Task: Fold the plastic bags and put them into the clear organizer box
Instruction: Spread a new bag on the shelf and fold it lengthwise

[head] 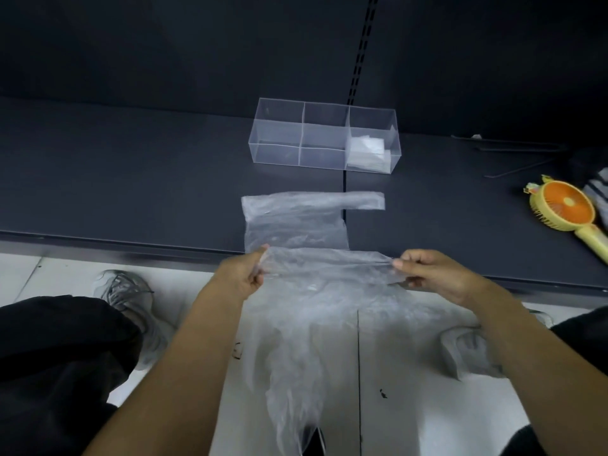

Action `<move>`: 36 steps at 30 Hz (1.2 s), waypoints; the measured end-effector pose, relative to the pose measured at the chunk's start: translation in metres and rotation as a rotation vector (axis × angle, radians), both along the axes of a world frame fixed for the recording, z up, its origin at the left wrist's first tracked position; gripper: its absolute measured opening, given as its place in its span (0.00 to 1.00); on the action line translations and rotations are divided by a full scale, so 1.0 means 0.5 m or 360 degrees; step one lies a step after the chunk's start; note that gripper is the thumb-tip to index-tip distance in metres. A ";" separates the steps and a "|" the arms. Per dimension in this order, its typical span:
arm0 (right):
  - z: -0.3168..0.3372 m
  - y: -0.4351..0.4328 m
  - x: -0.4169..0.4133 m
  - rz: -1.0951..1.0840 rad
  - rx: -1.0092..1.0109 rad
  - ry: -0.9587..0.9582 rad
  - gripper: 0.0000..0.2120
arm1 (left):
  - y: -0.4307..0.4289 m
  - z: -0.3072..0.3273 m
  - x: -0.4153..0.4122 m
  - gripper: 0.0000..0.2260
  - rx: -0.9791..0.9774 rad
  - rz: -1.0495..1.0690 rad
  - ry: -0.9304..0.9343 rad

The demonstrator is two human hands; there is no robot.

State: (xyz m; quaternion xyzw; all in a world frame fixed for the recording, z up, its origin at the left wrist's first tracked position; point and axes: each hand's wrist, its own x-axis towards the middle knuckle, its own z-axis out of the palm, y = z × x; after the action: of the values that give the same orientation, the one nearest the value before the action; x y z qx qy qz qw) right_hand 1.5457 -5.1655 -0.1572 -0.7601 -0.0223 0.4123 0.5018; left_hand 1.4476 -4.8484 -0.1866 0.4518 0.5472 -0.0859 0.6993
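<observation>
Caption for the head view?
Left hand and right hand pinch a plastic bag taut; a folded bag lies in the organizer box.

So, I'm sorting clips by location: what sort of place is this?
Likely a shop or stockroom, though that is not certain: a low dark metal shelf with a slotted upright in its back panel, like retail shelving, and a white tiled floor in front.

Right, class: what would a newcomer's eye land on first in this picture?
First, the crinkled plastic bag stretched between the person's left grip and right grip, centre foreground. Then the clear organizer box on the dark shelf behind, a folded bag in its right compartment, and the orange-and-yellow handheld fan at the right edge.
</observation>
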 end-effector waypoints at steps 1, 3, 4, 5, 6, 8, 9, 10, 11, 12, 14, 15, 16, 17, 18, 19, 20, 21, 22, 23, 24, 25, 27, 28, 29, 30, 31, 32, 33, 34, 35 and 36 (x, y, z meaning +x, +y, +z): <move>0.000 -0.007 0.007 -0.0013 -0.0011 0.0038 0.17 | 0.011 0.001 0.008 0.12 0.0048 -0.0023 -0.0051; -0.001 -0.012 0.018 -0.0072 -0.0038 0.0096 0.21 | 0.027 0.002 0.023 0.14 0.0152 -0.0137 -0.0193; -0.004 -0.012 0.022 -0.0105 -0.0045 0.0106 0.21 | 0.033 0.004 0.030 0.15 0.0207 -0.0211 -0.0251; -0.006 -0.011 0.025 -0.0134 -0.0060 0.0090 0.19 | 0.039 0.005 0.036 0.16 0.0263 -0.0268 -0.0283; -0.009 -0.010 0.027 -0.0162 -0.0083 0.0053 0.16 | 0.044 0.006 0.042 0.15 0.0324 -0.0306 -0.0292; -0.021 -0.012 0.031 -0.0215 -0.0127 -0.0058 0.10 | 0.056 0.003 0.049 0.14 0.0450 -0.0344 -0.0276; -0.029 -0.015 0.032 -0.0255 -0.0155 -0.0114 0.08 | 0.060 0.000 0.048 0.14 0.0499 -0.0354 -0.0263; -0.038 -0.017 0.032 -0.0307 -0.0190 -0.0161 0.05 | 0.065 -0.005 0.045 0.16 0.0543 -0.0349 -0.0239; -0.046 -0.019 0.031 -0.0358 -0.0229 -0.0192 0.03 | 0.070 -0.011 0.040 0.17 0.0597 -0.0329 -0.0197; -0.053 -0.021 0.028 -0.0399 -0.0261 -0.0212 0.03 | 0.073 -0.018 0.033 0.18 0.0656 -0.0306 -0.0142; -0.067 -0.021 0.024 -0.0459 -0.0295 -0.0218 0.09 | 0.073 -0.027 0.018 0.17 0.0720 -0.0284 -0.0055; -0.072 -0.020 0.023 -0.0497 -0.0307 -0.0229 0.11 | 0.067 -0.029 0.012 0.16 0.0708 -0.0290 -0.0038; -0.075 -0.018 0.023 -0.0544 -0.0319 -0.0250 0.11 | 0.057 -0.030 0.007 0.15 0.0682 -0.0311 -0.0035; -0.078 -0.016 0.024 -0.0588 -0.0338 -0.0279 0.12 | 0.044 -0.030 0.004 0.16 0.0661 -0.0351 -0.0040; -0.081 -0.013 0.025 -0.0619 -0.0365 -0.0310 0.12 | 0.031 -0.029 0.002 0.16 0.0667 -0.0407 -0.0044; -0.083 -0.012 0.026 -0.0634 -0.0394 -0.0340 0.11 | 0.018 -0.028 0.002 0.16 0.0713 -0.0475 -0.0042; -0.085 -0.011 0.027 -0.0645 -0.0414 -0.0365 0.10 | 0.008 -0.028 0.004 0.15 0.0784 -0.0550 -0.0032; -0.085 -0.011 0.028 -0.0659 -0.0422 -0.0385 0.10 | 0.000 -0.028 0.005 0.14 0.0852 -0.0615 -0.0015; -0.085 -0.013 0.029 -0.0679 -0.0422 -0.0400 0.10 | -0.005 -0.029 0.007 0.14 0.0902 -0.0661 0.0003; -0.085 -0.016 0.029 -0.0702 -0.0426 -0.0410 0.09 | -0.009 -0.031 0.008 0.13 0.0931 -0.0690 0.0016; -0.086 -0.020 0.030 -0.0722 -0.0442 -0.0421 0.09 | -0.011 -0.034 0.008 0.13 0.0945 -0.0707 0.0025; -0.086 -0.024 0.030 -0.0741 -0.0470 -0.0433 0.09 | -0.012 -0.035 0.007 0.12 0.0943 -0.0702 0.0030; -0.090 -0.034 0.029 -0.0792 -0.0547 -0.0458 0.09 | -0.013 -0.036 0.003 0.12 0.0853 -0.0616 0.0032; -0.090 -0.039 0.028 -0.0823 -0.0597 -0.0465 0.09 | -0.013 -0.036 -0.001 0.12 0.0753 -0.0535 0.0036; -0.089 -0.042 0.026 -0.0845 -0.0678 -0.0473 0.09 | -0.012 -0.035 -0.006 0.13 0.0644 -0.0445 0.0044; -0.085 -0.041 0.025 -0.0848 -0.0813 -0.0497 0.09 | -0.012 -0.034 -0.010 0.14 0.0553 -0.0376 0.0055; -0.078 -0.035 0.026 -0.0831 -0.0985 -0.0552 0.10 | -0.011 -0.034 -0.014 0.15 0.0490 -0.0334 0.0069; -0.070 -0.023 0.028 -0.0809 -0.1150 -0.0649 0.12 | -0.011 -0.033 -0.017 0.15 0.0451 -0.0309 0.0085; -0.061 -0.003 0.031 -0.0789 -0.1263 -0.0781 0.14 | -0.012 -0.031 -0.019 0.15 0.0423 -0.0288 0.0106; -0.051 0.024 0.036 -0.0757 -0.1310 -0.0950 0.15 | -0.015 -0.029 -0.021 0.15 0.0383 -0.0261 0.0121; -0.043 0.058 0.044 -0.0690 -0.1293 -0.1133 0.16 | -0.019 -0.026 -0.022 0.15 0.0313 -0.0227 0.0116; -0.037 0.099 0.053 -0.0568 -0.1212 -0.1301 0.16 | -0.025 -0.023 -0.023 0.16 0.0226 -0.0203 0.0094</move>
State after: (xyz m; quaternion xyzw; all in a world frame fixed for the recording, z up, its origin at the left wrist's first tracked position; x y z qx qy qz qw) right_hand 1.5720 -5.1160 -0.1757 -0.9762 0.0642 -0.0263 0.2056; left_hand 1.4362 -4.8611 -0.1982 0.5314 0.5425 -0.1045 0.6422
